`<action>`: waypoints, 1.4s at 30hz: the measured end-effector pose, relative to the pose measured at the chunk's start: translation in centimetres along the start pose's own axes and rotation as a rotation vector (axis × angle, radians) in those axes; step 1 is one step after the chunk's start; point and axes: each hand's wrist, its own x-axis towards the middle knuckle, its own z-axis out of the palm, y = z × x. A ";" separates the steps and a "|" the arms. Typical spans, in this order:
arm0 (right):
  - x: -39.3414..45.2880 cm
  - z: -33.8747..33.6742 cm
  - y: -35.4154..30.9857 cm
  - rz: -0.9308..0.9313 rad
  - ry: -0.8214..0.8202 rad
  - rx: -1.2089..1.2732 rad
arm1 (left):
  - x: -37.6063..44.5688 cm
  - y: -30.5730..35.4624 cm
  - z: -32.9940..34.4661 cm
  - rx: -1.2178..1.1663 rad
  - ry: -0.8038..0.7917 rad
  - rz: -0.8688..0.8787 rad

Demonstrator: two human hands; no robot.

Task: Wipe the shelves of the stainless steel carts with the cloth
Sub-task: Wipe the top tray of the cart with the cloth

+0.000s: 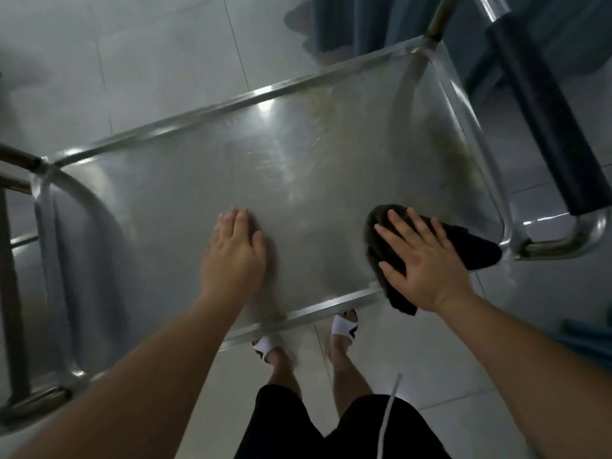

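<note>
Steel, brushed and smeared, forms the top shelf (265, 180) of the cart (440, 18), seen from above in dim light. Its surface is flat with a raised rim all round and rounded corners; glare streaks cross the middle. A yellowish-brown stain shows toward the far right corner, its edges blurred. Lower shelves cannot be made out. At left, curved steel tubing (66, 183) is partly cut off by the frame edge, and whether it belongs to this cart or a second one cannot be told. At right, the tubular handle carries a dark sleeve (546, 117), matte against the polished tube.

The cloth (477, 248) is dark, soft and crumpled, lying on the shelf near the near right corner, one tail hanging over the near rim. Much of it is hidden under the right hand (427, 263), which presses flat on it, fingers straight and spread, curled around nothing.

The left hand (233, 256) rests flat on bare steel, well apart from the cloth, fingers straight and close together, holding nothing.

Below the near rim, two feet in white sandals (344, 326) stand on pale floor tiles (165, 61); black shorts and a white cord (390, 415) show at bottom. Blue-grey fabric (364, 21) at the top is too blurred to identify.
</note>
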 end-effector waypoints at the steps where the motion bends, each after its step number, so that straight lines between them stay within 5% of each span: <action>1: -0.2 -0.3 1.8 0.035 -0.004 0.003 | 0.7 -0.1 0.4 0.004 0.028 -0.003; 7: 1.2 -2.3 9.2 0.443 0.044 0.063 | 2.0 -2.7 2.4 0.033 0.207 -0.183; 13: 4.5 -0.7 2.5 0.714 0.188 0.155 | 2.6 -4.3 3.8 0.049 0.244 -0.187; 16: 4.6 0.2 -4.7 0.569 0.170 0.138 | 2.5 -4.6 4.1 0.056 0.258 -0.179; 21: 5.7 1.7 -17.6 0.001 0.047 0.165 | 2.6 -4.8 4.4 0.059 0.297 -0.177; 24: 9.3 1.4 -19.7 -0.333 -0.067 0.133 | 2.6 -4.9 4.5 0.040 0.290 -0.188; 27: 12.6 0.5 -16.8 -0.453 -0.083 0.097 | 2.7 -4.7 4.4 0.034 0.313 -0.183; 37: 13.0 -4.2 8.4 0.327 0.122 -0.013 | 2.4 -4.4 4.2 0.029 0.291 -0.162; 42: 13.9 -3.9 4.3 0.728 0.168 0.096 | 2.4 -4.5 4.4 0.050 0.286 -0.166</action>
